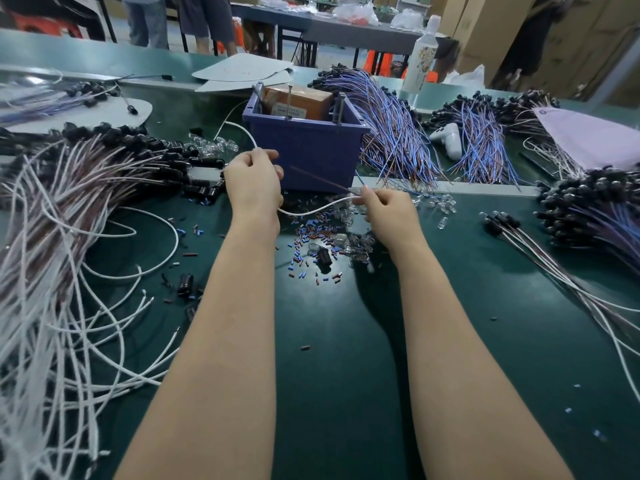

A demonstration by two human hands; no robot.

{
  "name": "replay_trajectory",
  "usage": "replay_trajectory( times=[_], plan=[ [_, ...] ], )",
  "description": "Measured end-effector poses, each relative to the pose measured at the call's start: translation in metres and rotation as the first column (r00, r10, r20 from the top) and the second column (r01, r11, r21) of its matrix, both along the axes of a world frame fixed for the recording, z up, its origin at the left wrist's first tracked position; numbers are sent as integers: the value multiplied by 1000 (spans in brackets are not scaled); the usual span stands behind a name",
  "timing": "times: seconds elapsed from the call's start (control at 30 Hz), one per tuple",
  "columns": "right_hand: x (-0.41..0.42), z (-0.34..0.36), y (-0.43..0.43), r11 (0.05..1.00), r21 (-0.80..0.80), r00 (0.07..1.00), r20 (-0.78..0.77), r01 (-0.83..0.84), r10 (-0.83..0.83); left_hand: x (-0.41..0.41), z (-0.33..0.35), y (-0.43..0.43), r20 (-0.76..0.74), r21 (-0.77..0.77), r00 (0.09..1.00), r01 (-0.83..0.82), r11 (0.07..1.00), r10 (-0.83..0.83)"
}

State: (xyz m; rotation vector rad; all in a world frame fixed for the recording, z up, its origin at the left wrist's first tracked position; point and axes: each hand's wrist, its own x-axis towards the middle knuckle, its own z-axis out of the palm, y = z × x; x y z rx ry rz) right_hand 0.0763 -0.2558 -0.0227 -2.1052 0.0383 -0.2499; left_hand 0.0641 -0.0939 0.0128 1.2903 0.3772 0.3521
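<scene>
My left hand (254, 183) grips a white wire (308, 211) that curves up past its fingers toward the blue bin (311, 147) and sags below toward my right hand (389, 207). My right hand pinches the other end of that white wire together with a thin brown wire (318, 178) that slants up to the left. Both hands hover over the green table (346, 358) just in front of the bin. Below them lies a scatter of small blue and brown sleeves (311, 237) and clear glass bulbs (353, 247).
A heap of white and brown wires with black sockets (69, 220) fills the left. Blue and brown wire bundles (398, 133) lie behind and right of the bin. More socket bundles (588, 209) sit at right. A bottle (420, 50) stands at the back. People stand behind the table.
</scene>
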Motion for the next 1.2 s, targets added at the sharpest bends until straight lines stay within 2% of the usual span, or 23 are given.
replay_trajectory(
  times=[0.07,0.17,0.23,0.27,0.33,0.4,0.53,0.6,0.67,0.77,0.83,1.07,1.13,1.2],
  plan=[
    [-1,1,-1,999,21,1000,8,-31,30,0,2,1,24,-64,999,-29,997,31],
    [0,2,-3,995,78,998,28,-66,64,2,8,6,80,-320,990,-84,944,115],
    [0,2,-4,995,36,994,46,-96,94,2,12,13,132,-481,977,-85,873,168],
    [-1,2,-5,993,-26,992,52,-112,113,2,15,16,148,-503,969,-101,858,200],
    [-3,3,-5,978,-137,986,45,-156,163,0,19,21,172,-462,946,-170,871,276],
    [-6,5,-5,964,-149,974,18,-220,225,-1,23,24,194,-394,911,-268,879,365],
    [-11,10,-8,920,-35,919,-83,-390,386,2,20,35,150,-373,867,-396,839,476],
    [-13,13,-11,889,24,881,-132,-456,455,3,15,38,103,-412,885,-378,829,455],
    [-14,13,-13,868,69,861,-109,-491,496,3,10,39,75,-477,900,-347,808,430],
    [-12,12,-12,887,184,904,24,-424,427,2,4,38,28,-531,910,-337,778,414],
    [-10,12,-10,916,189,935,65,-354,348,3,1,37,6,-533,913,-341,774,407],
    [-8,8,-7,922,178,939,71,-344,337,7,-4,35,-15,-496,899,-387,778,438],
    [-8,8,-7,927,217,952,86,-305,293,7,-5,35,-4,-498,902,-377,781,432],
    [-6,8,-6,954,226,979,103,-195,175,8,-6,34,5,-441,910,-370,817,415]
  ],
)
